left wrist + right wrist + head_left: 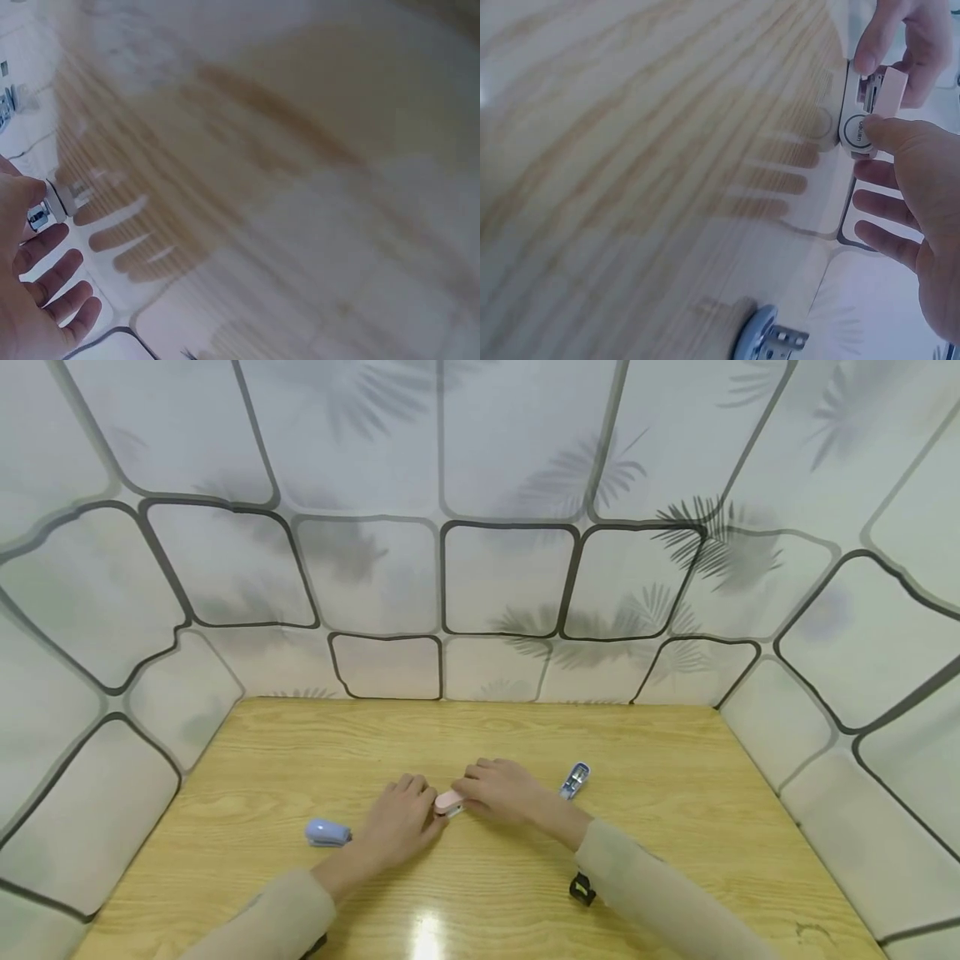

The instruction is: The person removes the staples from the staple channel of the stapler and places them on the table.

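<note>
A small pink-and-white stapler [449, 802] is between the two hands at the middle of the table. My left hand [401, 818] pinches its left end, while the other fingers stay spread in the left wrist view. My right hand [501, 789] holds the other end, its thumb pressing on the white base with the round logo in the right wrist view. There the pink top [890, 91] stands away from the base, with metal parts showing between them. The left wrist view gives only a partial look at the stapler [58, 201].
A blue stapler [327, 832] lies left of my left hand. Beyond my right wrist, a second blue stapler [575, 779] shows metal parts; it also appears in the right wrist view. Patterned cloth [495, 585] hangs around the back and sides of the wooden table [480, 893].
</note>
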